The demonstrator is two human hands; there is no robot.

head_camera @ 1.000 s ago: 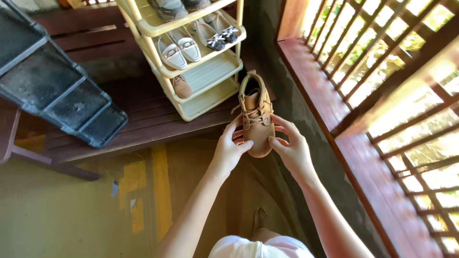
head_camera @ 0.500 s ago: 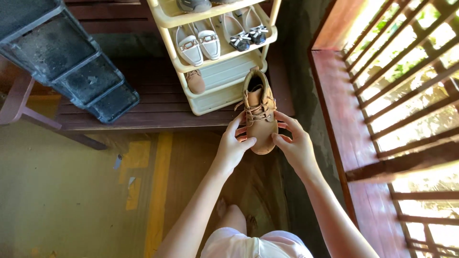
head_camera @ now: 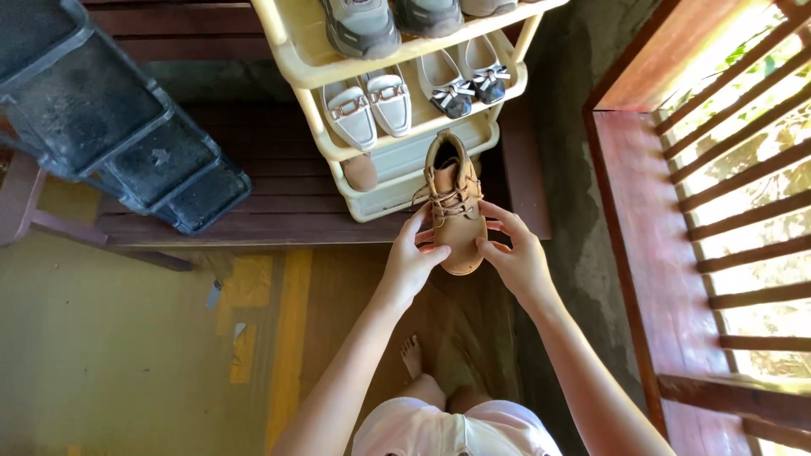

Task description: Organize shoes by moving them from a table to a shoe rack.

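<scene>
A tan lace-up ankle boot (head_camera: 454,203) is held out in front of me, toe towards me and opening towards the rack. My left hand (head_camera: 411,260) grips its left side near the toe, and my right hand (head_camera: 515,255) grips its right side. Just beyond the boot stands a pale yellow plastic shoe rack (head_camera: 314,59). A matching tan boot (head_camera: 361,171) sits on a lower shelf of the rack. White loafers (head_camera: 370,105) and white flats with dark bows (head_camera: 466,78) fill the shelf above, grey sneakers (head_camera: 361,27) the one above that.
The rack stands on a dark wooden bench (head_camera: 253,203). Black stacked plastic trays (head_camera: 110,118) lean at the left. A red wooden railing with slats (head_camera: 718,211) runs along the right. My bare foot (head_camera: 411,355) is on the yellowish floor below.
The view has shifted closer to the rack, so more of its upper shelves show. Both hands keep the same grip on the boot, which now sits nearer the lower shelves.
</scene>
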